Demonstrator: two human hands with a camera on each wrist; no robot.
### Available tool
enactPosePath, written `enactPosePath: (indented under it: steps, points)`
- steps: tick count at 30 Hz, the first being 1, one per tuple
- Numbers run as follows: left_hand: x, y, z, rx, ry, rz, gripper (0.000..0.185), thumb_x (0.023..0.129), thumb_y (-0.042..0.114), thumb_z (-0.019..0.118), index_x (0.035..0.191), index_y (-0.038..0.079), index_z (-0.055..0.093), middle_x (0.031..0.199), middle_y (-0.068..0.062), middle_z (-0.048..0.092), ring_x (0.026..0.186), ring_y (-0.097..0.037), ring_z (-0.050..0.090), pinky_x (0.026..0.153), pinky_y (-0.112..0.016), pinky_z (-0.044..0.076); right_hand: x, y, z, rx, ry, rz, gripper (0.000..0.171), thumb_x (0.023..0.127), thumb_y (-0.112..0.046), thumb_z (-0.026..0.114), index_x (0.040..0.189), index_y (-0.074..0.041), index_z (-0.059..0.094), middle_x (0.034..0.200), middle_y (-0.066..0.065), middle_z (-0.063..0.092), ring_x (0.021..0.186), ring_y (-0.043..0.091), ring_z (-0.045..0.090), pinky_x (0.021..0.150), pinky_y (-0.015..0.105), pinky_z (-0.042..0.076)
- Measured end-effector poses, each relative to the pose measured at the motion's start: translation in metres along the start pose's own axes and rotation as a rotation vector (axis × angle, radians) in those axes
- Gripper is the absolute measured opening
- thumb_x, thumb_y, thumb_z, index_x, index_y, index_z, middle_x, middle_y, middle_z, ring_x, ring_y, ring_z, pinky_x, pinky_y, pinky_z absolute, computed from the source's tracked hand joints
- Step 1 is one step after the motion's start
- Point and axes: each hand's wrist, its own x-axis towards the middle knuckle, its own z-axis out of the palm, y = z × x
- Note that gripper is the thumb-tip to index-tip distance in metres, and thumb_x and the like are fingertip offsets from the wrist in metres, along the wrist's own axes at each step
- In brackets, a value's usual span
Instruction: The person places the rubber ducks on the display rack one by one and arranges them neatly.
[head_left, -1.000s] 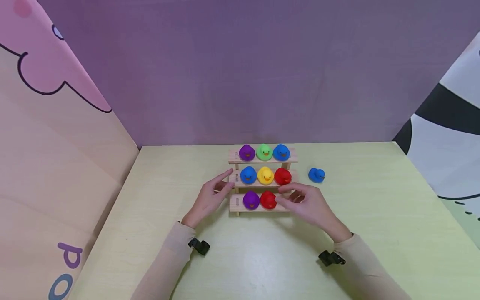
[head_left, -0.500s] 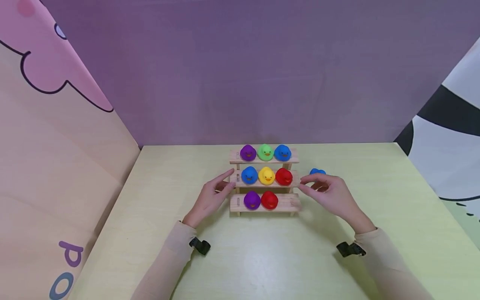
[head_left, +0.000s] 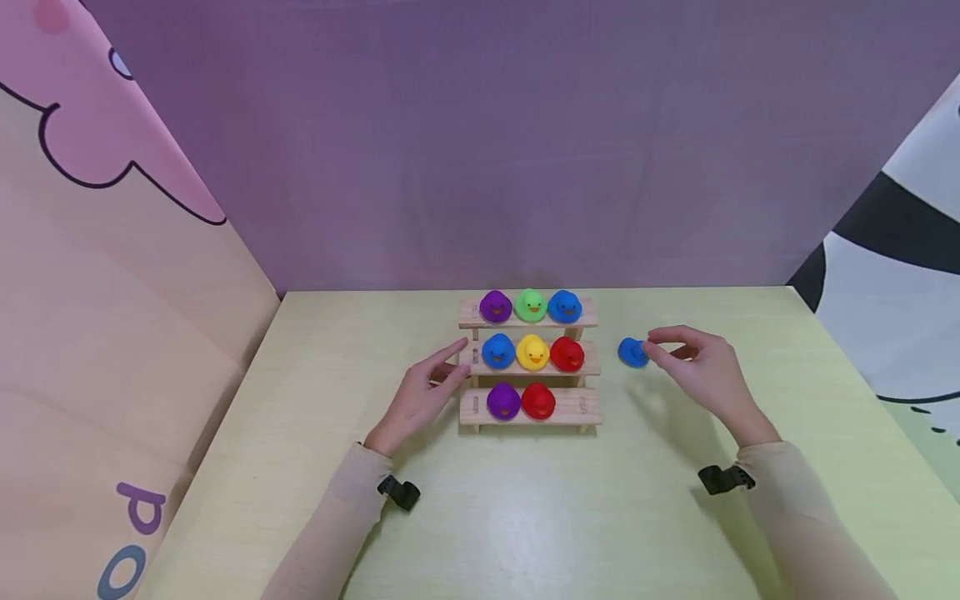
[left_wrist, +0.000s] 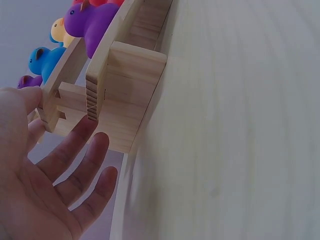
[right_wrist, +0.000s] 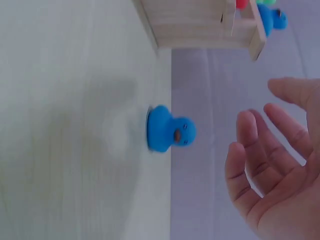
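A three-tier wooden stand holds rows of rubber ducks. My left hand grips the left end of its middle tier; in the left wrist view the thumb lies against the plank's end, with a fingertip by the bottom tier. The right hand hovers beside and above a loose blue rubber duck on the table. In the right wrist view its fingers are relaxed and apart from that duck. On the bottom tier sit a purple duck and a red duck.
The middle tier carries a blue duck, a yellow duck and a red duck. Purple, green and blue ducks line the top tier. A purple backdrop rises behind the pale wooden table.
My right hand has moved right from the bottom tier's red duck, past the stand's right side, to the loose blue duck. The left hand stays at the stand's left end.
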Motion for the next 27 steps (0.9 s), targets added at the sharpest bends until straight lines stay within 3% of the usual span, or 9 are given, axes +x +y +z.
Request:
enactPosePath:
  steps: [4, 13, 16, 22, 27]
  points:
    - [-0.001, 0.001, 0.0, 0.005, 0.001, -0.003, 0.048, 0.11, 0.04, 0.06, 0.157, 0.038, 0.054, 0.117, -0.004, 0.079, 0.099, -0.018, 0.069, 0.083, -0.033, 0.057, 0.006, 0.01, -0.003, -0.002, -0.031, 0.037, 0.046, 0.104, -0.044, 0.068, 0.135, -0.011, 0.071, 0.134, 0.017, 0.072, 0.081, -0.01, 0.063, 0.069, 0.02, 0.053]
    - [-0.002, 0.003, -0.001, 0.005, 0.002, -0.003, 0.048, 0.11, 0.039, 0.061, 0.157, 0.038, 0.053, 0.117, -0.004, 0.079, 0.1, -0.019, 0.069, 0.083, -0.032, 0.057, 0.017, 0.03, 0.002, 0.006, -0.092, 0.084, 0.054, 0.105, -0.044, 0.067, 0.143, -0.006, 0.066, 0.143, 0.022, 0.067, 0.08, -0.013, 0.06, 0.07, 0.02, 0.053]
    - [-0.002, 0.003, -0.001, 0.004, 0.002, -0.008, 0.048, 0.109, 0.039, 0.061, 0.157, 0.038, 0.054, 0.117, -0.004, 0.079, 0.1, -0.019, 0.069, 0.083, -0.033, 0.056, 0.02, 0.035, 0.005, 0.001, -0.101, 0.087, 0.055, 0.105, -0.042, 0.067, 0.144, -0.004, 0.065, 0.144, 0.023, 0.066, 0.085, -0.005, 0.062, 0.072, 0.019, 0.052]
    - [-0.002, 0.002, -0.001, 0.002, 0.002, -0.013, 0.048, 0.11, 0.04, 0.061, 0.157, 0.038, 0.053, 0.117, -0.004, 0.078, 0.101, -0.019, 0.069, 0.084, -0.034, 0.057, 0.024, 0.043, 0.012, 0.002, -0.154, 0.104, 0.06, 0.105, -0.044, 0.066, 0.148, -0.003, 0.06, 0.148, 0.024, 0.063, 0.103, 0.025, 0.071, 0.079, 0.02, 0.05]
    - [0.0, 0.001, -0.002, -0.002, -0.005, -0.004, 0.049, 0.11, 0.042, 0.06, 0.158, 0.037, 0.052, 0.118, -0.004, 0.078, 0.101, -0.02, 0.069, 0.084, -0.033, 0.057, 0.027, 0.044, 0.014, 0.007, -0.181, 0.126, 0.061, 0.106, -0.046, 0.065, 0.15, -0.004, 0.059, 0.15, 0.024, 0.062, 0.102, 0.025, 0.073, 0.083, 0.026, 0.05]
